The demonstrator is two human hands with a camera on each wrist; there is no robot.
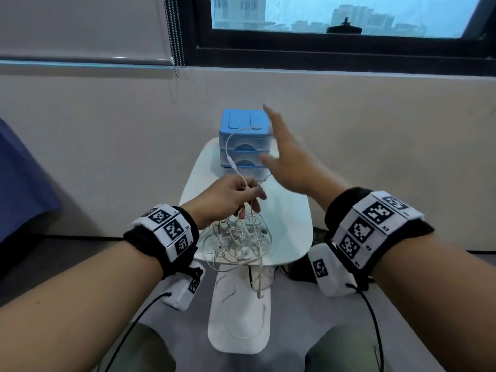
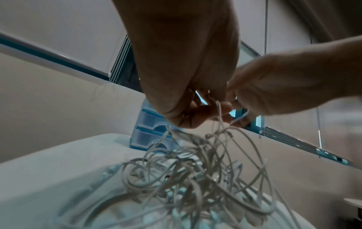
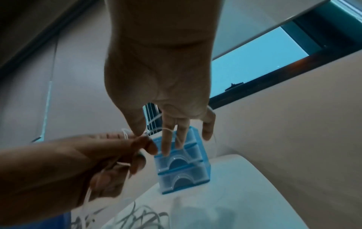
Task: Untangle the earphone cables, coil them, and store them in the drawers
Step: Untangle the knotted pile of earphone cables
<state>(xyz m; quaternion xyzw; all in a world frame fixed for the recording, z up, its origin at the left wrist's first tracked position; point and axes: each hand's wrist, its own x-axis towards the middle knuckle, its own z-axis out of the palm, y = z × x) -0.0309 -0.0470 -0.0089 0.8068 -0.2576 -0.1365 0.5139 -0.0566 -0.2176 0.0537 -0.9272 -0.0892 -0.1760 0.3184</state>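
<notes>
A tangle of white earphone cables lies on the near half of the small white table. My left hand hovers just above the tangle and pinches one cable. From that pinch a loop of cable rises and runs across the straight, spread fingers of my right hand. That hand is raised in front of the blue drawer unit. The unit has three stacked drawers, all closed, at the table's far end.
One cable end hangs over the table's front edge toward the white base. My knees sit either side of the base. A wall, a window and a blind's bead chain stand behind. Something blue is at the far left.
</notes>
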